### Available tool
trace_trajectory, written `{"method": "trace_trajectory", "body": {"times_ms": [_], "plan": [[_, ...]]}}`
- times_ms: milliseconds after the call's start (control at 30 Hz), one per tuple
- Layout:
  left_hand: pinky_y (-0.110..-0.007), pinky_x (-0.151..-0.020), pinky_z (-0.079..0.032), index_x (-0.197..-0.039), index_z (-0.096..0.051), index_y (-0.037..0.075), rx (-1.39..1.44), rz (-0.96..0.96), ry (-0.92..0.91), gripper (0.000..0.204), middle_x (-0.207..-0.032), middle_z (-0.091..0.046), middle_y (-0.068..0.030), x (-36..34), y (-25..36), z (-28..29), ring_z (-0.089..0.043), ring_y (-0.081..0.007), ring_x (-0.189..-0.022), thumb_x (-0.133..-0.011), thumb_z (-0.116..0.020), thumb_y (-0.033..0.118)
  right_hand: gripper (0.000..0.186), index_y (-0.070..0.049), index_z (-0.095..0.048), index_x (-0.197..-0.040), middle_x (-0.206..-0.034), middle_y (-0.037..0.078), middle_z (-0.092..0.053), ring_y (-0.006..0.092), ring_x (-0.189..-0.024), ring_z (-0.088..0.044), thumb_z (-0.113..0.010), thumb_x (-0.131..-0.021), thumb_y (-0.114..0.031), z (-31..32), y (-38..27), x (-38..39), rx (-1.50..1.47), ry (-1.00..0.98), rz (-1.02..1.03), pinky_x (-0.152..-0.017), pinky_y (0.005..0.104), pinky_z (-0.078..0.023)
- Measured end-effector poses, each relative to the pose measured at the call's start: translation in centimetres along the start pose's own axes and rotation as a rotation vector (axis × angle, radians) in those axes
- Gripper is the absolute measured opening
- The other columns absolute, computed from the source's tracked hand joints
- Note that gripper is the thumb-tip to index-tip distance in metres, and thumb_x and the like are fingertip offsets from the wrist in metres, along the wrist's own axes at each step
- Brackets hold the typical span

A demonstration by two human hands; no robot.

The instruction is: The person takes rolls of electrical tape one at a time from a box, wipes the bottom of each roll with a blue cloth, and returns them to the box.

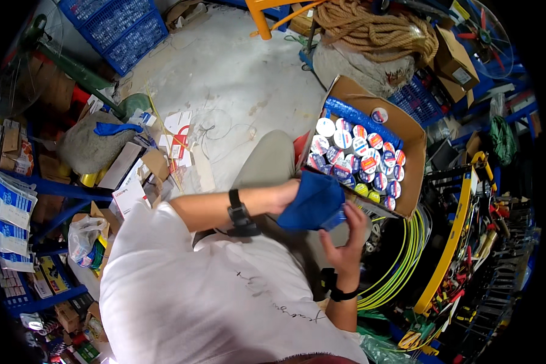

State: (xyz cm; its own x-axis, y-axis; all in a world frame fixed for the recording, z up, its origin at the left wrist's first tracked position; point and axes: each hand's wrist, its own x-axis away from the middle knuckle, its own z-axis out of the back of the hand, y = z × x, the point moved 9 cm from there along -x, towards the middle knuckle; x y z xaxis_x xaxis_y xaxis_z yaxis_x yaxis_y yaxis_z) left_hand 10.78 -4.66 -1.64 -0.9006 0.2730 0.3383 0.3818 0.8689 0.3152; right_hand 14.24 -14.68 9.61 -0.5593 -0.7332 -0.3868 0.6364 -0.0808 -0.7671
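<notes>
A dark blue cloth [310,201] is held over my lap, folded into a pointed shape. My left hand [286,195] grips its left side, the fingertips hidden behind the cloth. My right hand [347,241] has thumb and fingers curled at the cloth's lower right edge, where a shiny blue strip shows; what that strip is I cannot tell. Just beyond the hands stands an open cardboard box [414,162]. Many small rolls of tape [360,146] with round printed ends fill it, a few of them yellow-green. A long blue plastic-wrapped roll [363,120] lies across them.
On the right are coiled yellow-green cable [410,258] and a yellow-edged rack [448,249] of tools. Thick rope [376,30] lies on a sack behind the box. Blue crates [118,33] stand far left. Papers and cartons [177,141] lie on the floor by crowded shelving [60,188].
</notes>
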Motion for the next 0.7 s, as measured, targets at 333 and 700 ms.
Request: {"method": "trace_trajectory", "body": {"times_ms": [333, 700], "plan": [[-0.037, -0.096, -0.043, -0.128, -0.045, 0.004, -0.107, -0.515, 0.105, 0.046, -0.124, -0.053, -0.0111, 12.8, 12.7, 2.6, -0.055, -0.0227, -0.109, -0.096, -0.036, 0.037, 0.068, -0.001, -0.036, -0.131, -0.132, 0.012, -0.038, 0.0218, -0.116, -0.044, -0.071, -0.073, -0.008, 5.0, 5.4, 3.9, -0.283, 0.238, -0.301, -0.096, 0.0338, -0.039], [-0.039, -0.098, -0.042, -0.135, -0.036, 0.009, -0.172, -0.16, -0.143, 0.052, -0.131, -0.048, -0.0099, -1.6, 3.6, -5.1, -0.053, -0.0232, -0.113, -0.096, -0.031, 0.042, 0.064, -0.004, -0.044, -0.122, -0.125, 0.021, -0.045, 0.0347, -0.115, -0.046, -0.074, -0.066, -0.007, 1.5, -3.2, -4.6, -0.02, 0.069, 0.161, -0.097, 0.0411, -0.037]]}}
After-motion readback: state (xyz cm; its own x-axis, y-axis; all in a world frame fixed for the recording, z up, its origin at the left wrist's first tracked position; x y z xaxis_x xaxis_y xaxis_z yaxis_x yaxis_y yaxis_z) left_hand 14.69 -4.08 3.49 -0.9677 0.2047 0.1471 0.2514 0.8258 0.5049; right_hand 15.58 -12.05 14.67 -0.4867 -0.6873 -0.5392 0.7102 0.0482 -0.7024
